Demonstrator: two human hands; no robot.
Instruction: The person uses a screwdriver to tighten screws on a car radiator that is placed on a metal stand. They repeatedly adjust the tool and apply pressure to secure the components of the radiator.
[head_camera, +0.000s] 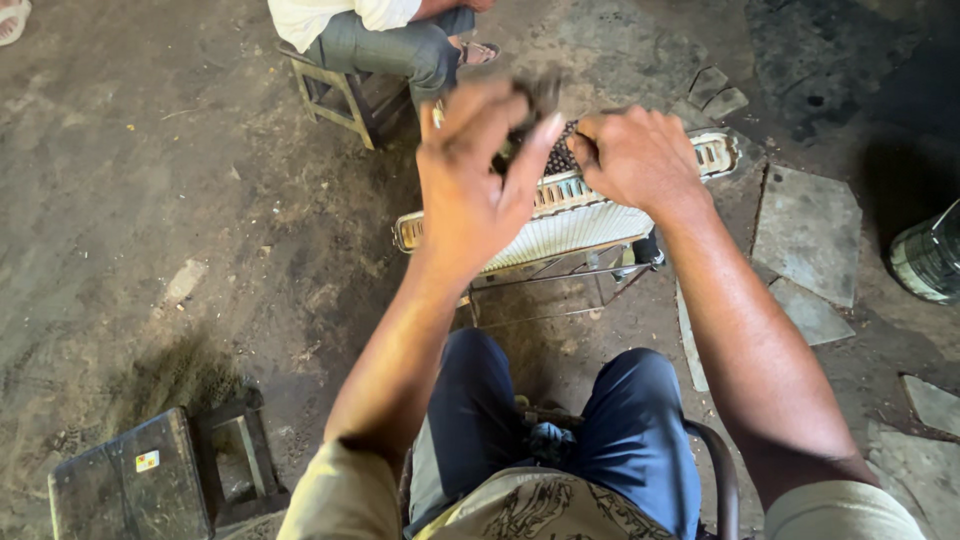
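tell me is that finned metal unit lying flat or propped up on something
Propped up: the finned radiator core rests tilted on a wire stand above the floor, with the right hand on its top edge.

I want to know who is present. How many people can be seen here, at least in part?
2. One wears the camera: left hand and right hand on a white finned unit. A second person sits on a stool at the top. Others may be out of view.

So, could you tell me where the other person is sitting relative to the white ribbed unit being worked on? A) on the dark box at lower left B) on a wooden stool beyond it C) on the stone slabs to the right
B: the other person sits on a wooden stool beyond the white ribbed unit.
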